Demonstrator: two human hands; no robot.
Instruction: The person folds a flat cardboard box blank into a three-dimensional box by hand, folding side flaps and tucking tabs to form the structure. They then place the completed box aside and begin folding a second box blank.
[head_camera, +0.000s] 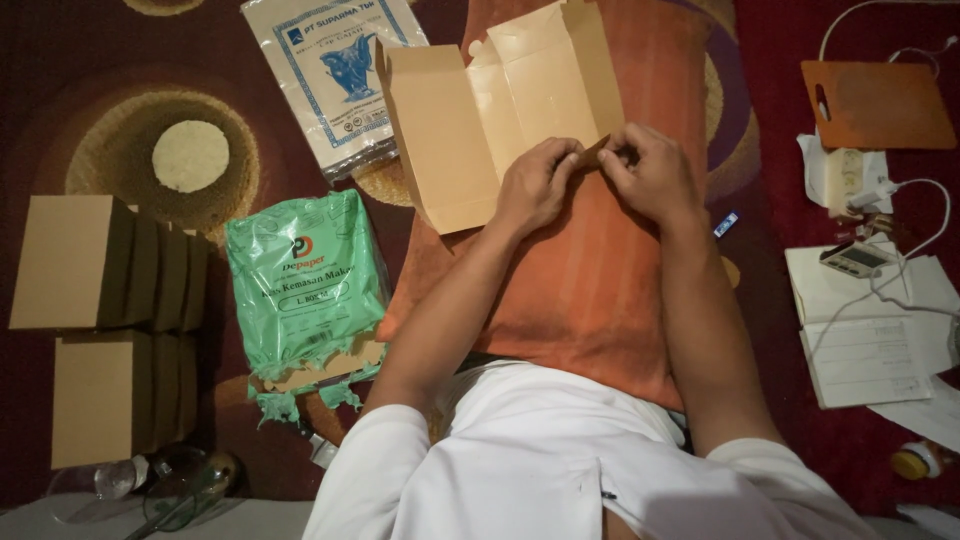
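Both hands pinch the bottom flap of the flat kraft box blank (500, 110): left hand (535, 185) and right hand (650, 172) closed on it, fingertips nearly touching. Blank lies on the orange cushion (580, 290), spreading toward 11 o'clock from the hands. Torn green packet (303, 285) at 8 o'clock, folded box stacks (95, 260) further out at 9.

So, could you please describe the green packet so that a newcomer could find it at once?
Start at the orange cushion where both hands fold flat brown card. Just left of it, on the dark red rug, lies the green packet. Unlike the white bag above it, it is torn open along its bottom edge.
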